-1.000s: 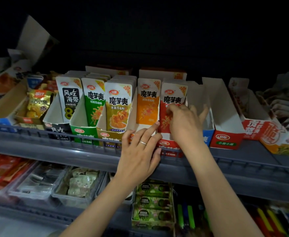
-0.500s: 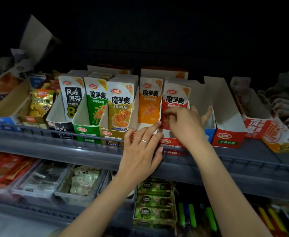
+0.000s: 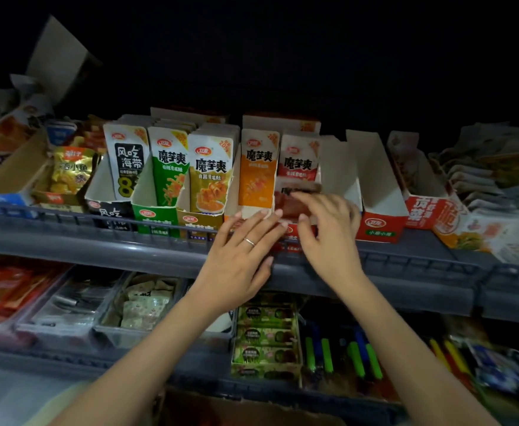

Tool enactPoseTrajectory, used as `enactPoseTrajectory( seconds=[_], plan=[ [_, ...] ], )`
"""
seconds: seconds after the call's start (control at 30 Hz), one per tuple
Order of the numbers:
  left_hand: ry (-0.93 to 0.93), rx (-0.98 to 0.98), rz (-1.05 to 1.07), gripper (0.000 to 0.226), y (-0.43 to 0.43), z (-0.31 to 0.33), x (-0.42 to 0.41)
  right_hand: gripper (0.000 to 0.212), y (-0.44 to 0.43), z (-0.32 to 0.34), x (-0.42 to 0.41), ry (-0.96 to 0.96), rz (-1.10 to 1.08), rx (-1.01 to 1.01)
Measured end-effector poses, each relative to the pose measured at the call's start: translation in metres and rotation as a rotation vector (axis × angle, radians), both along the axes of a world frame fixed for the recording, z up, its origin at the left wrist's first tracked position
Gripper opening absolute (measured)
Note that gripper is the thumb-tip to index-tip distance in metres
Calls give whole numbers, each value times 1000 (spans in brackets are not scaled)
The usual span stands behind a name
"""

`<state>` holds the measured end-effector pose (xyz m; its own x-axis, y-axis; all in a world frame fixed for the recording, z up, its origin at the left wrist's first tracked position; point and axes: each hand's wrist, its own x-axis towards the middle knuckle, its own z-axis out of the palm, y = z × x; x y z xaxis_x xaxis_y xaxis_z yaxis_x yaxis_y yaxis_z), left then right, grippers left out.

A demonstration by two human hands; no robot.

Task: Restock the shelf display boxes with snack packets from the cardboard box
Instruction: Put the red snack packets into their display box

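two shelves fill the view. the upper shelf (image 3: 98,244) is grey with a railed front lip and carries a row of open-fronted display boxes standing side by side. above and behind it the room is black and unlit. the left hand (image 3: 239,253) lies flat with its grip released, straight fingers over the rail just below the orange packet (image 3: 256,179). the right hand (image 3: 329,232) has its grip grasping a red packet (image 3: 289,201). this packet is tipped forward and blurred, low in the red display box (image 3: 289,230), in front of an upright red packet (image 3: 298,161). the lower shelf (image 3: 52,358) holds clear trays (image 3: 67,305) and stacked green cartons (image 3: 266,333). a brown cardboard box (image 3: 252,410) shows dimly at the bottom edge.
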<state>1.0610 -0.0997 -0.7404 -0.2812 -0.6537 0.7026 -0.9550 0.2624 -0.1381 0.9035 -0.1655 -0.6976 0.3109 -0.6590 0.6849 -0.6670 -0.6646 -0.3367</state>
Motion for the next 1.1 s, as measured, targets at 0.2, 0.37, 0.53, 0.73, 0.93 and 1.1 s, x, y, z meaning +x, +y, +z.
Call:
enactPoseTrajectory(
  seconds=[0.2,0.37,0.53,0.73,0.93,1.1],
  plan=[
    [55,71,-10,53,2,4,4,44,-17,30,9,253,-90,289],
    [68,10,-22,44,-3,3,-3,58,-29,43,18,441,-151,345],
    [109,-23,-45,39,-8,4,-8,67,-35,48,25,439,-243,247],
    [124,-44,-59,33,-9,3,-12,68,-35,53,31,650,-336,216],
    [142,-31,-66,32,-9,3,-12,65,-42,52,39,703,-426,164],
    [94,-24,-50,33,-9,1,-9,65,-35,46,29,611,-363,98]
  ],
)
